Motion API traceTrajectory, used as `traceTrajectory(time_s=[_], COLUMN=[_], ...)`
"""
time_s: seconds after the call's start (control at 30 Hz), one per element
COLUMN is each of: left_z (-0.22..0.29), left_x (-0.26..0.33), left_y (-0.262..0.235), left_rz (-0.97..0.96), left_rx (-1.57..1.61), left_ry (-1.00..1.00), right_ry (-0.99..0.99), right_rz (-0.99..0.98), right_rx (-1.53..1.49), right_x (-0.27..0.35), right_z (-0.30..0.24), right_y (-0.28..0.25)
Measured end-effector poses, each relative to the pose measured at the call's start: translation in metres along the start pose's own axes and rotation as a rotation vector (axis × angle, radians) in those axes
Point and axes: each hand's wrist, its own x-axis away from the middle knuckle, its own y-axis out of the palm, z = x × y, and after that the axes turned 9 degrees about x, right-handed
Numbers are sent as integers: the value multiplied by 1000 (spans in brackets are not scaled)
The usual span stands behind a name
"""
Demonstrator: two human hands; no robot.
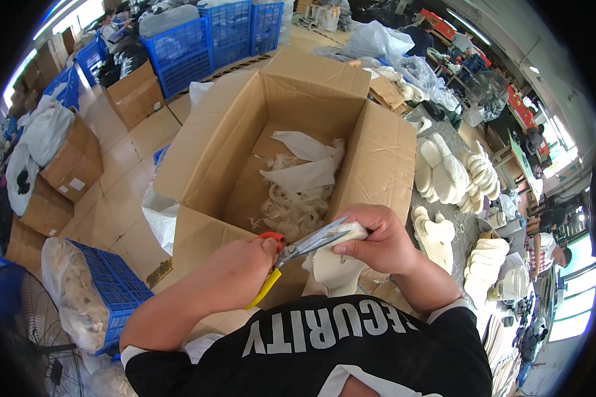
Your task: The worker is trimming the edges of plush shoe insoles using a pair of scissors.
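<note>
Left hand (245, 264) closed on a pair of steel scissors with red and yellow handles (318, 241), fingers wrapped about the grips; blades looked narrowly parted. Right hand (381, 241) pinched shut, thumb over fingers, on a soft cream fleecy piece (338, 270). That piece sat against the blades, just above the near edge of a large open brown cardboard box (384, 152).

Main hazard, in my judgement: blade tips pointed toward the right thumb and fingers; a slip or an overlong stroke could have nicked them. Limp fleece might also have folded between the blades, leaving a ragged edge or too deep a cut. A loosened pinch could have dropped the piece among the box's curly off-white shreds (295, 208), where its similar colour would make it easy to miss.
</note>
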Motion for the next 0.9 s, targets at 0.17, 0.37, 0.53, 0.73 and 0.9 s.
traceTrajectory(time_s=[0.17, 0.37, 0.53, 0.73, 0.9], left_z=[-4, -18, -31, -43, -49], left_x=[4, -2, -3, -7, -12], left_y=[-6, -10, -15, -19, -21], left_rz=[-66, 3, -79, -200, -165], left_rx=[12, -23, -2, 45, 69], left_ry=[-68, -101, -114, -166, -235], right_ry=[23, 184, 227, 335, 358], right_rz=[-25, -92, -101, -134, -204], right_rx=[56, -70, -56, -108, -175], right_x=[-4, -21, -30, -47, -54], right_z=[3, 11, 22, 34, 40], right_y=[0, 10, 13, 22, 26])
